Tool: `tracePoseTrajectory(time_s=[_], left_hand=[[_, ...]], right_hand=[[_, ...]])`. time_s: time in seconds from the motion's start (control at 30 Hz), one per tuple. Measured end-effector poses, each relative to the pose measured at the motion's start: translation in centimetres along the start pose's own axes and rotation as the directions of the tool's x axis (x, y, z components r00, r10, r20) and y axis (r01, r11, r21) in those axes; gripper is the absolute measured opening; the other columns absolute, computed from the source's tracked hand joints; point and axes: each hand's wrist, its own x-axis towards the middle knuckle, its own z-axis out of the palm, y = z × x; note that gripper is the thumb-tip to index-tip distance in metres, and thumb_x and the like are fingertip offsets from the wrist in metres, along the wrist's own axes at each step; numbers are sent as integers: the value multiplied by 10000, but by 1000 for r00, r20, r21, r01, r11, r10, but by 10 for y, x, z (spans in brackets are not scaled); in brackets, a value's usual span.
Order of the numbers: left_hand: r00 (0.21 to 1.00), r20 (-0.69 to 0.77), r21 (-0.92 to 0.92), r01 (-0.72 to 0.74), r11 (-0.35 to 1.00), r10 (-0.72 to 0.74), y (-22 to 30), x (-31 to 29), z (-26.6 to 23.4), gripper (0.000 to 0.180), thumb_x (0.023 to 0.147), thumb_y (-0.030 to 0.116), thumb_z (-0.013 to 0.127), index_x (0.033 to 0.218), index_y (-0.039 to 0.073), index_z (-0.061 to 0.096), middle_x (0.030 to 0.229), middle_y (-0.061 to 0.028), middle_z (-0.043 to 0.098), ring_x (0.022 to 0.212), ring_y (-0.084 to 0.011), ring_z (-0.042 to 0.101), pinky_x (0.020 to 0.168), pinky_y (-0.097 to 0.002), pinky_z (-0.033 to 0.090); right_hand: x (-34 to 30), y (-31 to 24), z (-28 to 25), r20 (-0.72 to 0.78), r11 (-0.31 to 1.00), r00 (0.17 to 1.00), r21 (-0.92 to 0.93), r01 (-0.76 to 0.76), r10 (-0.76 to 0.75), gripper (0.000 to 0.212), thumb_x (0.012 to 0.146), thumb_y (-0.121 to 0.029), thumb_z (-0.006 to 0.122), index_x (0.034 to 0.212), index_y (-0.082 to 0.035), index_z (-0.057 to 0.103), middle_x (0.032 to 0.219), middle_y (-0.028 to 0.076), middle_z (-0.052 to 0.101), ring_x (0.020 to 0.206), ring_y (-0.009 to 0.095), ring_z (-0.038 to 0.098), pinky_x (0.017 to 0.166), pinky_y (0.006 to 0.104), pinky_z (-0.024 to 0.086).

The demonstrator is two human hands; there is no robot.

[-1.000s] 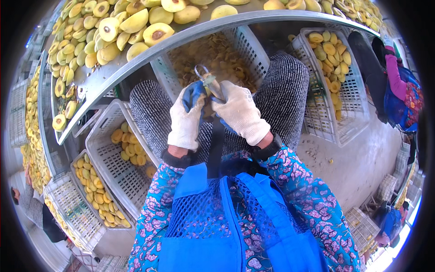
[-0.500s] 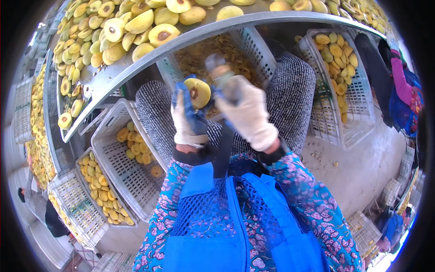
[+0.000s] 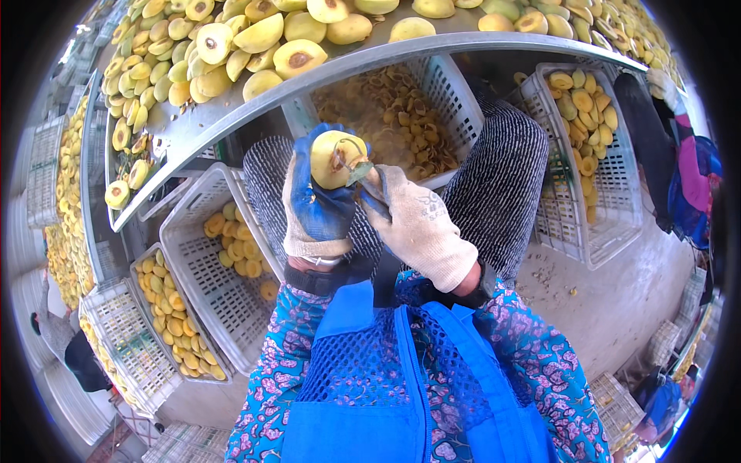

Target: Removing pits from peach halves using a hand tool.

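Note:
My left hand [image 3: 318, 201], in a white glove with a blue coated palm, holds a halved yellow peach [image 3: 330, 166] with its brown-stained cut side toward my right hand. In my right hand [image 3: 421, 224], also in a white knitted glove, is a small tool [image 3: 360, 169] with a greenish-brown end and what looks like a thin curved blade. That end touches the cut face near the pit hollow. The rest of its handle is hidden in my fingers. Below my hands, between my knees, a white crate [image 3: 455, 100] holds many small brownish-yellow scraps [image 3: 401, 116].
A metal-edged table [image 3: 340, 58] ahead carries a heap of halved peaches [image 3: 262, 35]. Crates with peach halves stand at my left [image 3: 231, 316] and right [image 3: 614, 231]. Other people sit at the far right [image 3: 691, 170] and lower right, and one is at the far left [image 3: 58, 332].
My right hand has swung down and left, bringing the tool from above the crate onto the peach's cut face. The left hand has turned the peach slightly and keeps its hold.

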Motion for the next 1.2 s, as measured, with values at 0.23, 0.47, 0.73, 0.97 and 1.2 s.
tracePoseTrajectory(time_s=[0.23,0.47,0.73,0.97,1.2], left_hand=[[893,122,-758,366,540,-433,3,2,1,446,943,367,448,1144,-22,528,1095,-144,583,1039,-260,575,869,-387,503],[769,69,-776,441,450,-635,-8,-1,9,419,929,373,524,1042,-29,560,924,-138,635,716,-216,647,597,-305,550],[672,292,-600,683,416,-681,-25,2,-3,239,877,221,635,911,-15,623,802,-114,663,639,-193,647,542,-283,538],[612,331,-474,766,434,-718,-57,1,-13,204,829,158,690,912,-21,634,785,-86,668,632,-173,650,553,-275,540],[611,208,-663,662,349,-764,-51,-12,-5,240,855,190,662,939,-30,615,775,-127,665,618,-218,654,529,-317,550]], right_hand=[[0,-2,6,95,999,995,-33,-25,28,287,863,-178,565,1034,8,428,787,255,608,741,415,608,625,483,485],[-3,-4,11,227,986,960,-84,-145,161,291,868,-202,523,998,37,418,780,276,604,726,446,597,653,507,477],[-3,13,5,442,976,885,78,-204,150,284,838,-187,557,978,47,478,780,266,602,798,391,619,683,424,486],[-6,12,14,642,749,733,367,-551,224,299,842,-193,572,1032,32,522,914,260,618,909,413,590,784,416,470],[-7,24,40,419,969,886,52,-242,199,299,846,-196,547,1034,31,500,859,269,618,874,453,582,745,453,471]])
